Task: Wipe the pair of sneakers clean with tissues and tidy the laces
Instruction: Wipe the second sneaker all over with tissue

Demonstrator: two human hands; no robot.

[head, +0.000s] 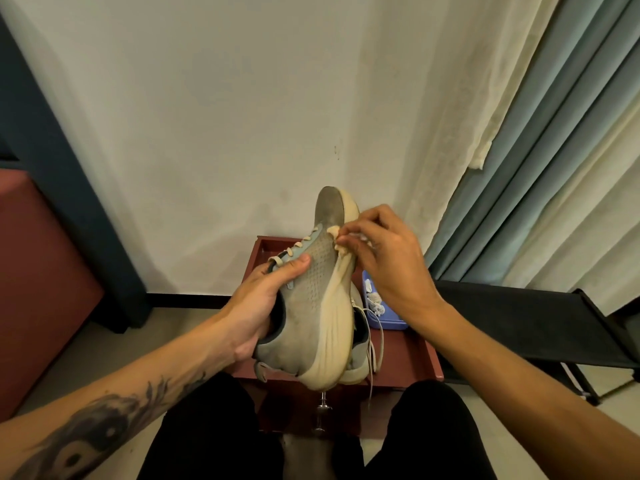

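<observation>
1. Nearest the camera, the person's black-clad knees sit on either side of a red-brown stool, the landmark for everything else here.
2. Above the stool's front edge, the left hand is clamped around the collar of the raised sneaker: thumb pressed on the mesh side near the lace eyelets, fingers hidden behind or inside the opening. The shoe is held heel-down, toe up, with its cream sole turned to the person's right.
3. On the stool itself, behind the raised shoe, lies the second sneaker, with its loose laces trailing over the stool's front edge.
4. Above the stool's middle, the right hand has its fingertips pinched together on a small wad of tissue, pressed against the sole's edge where it meets the mesh.
5. To do this step well, the left grip should probably stay firm while the tissue rubs in short strokes along the sole's ridges, refolded to a clean face once soiled.
6. On the stool's right side, a blue tray holds crumpled tissue pieces.
7. Beyond the stool stand a pale wall and, to its right, curtains.
</observation>
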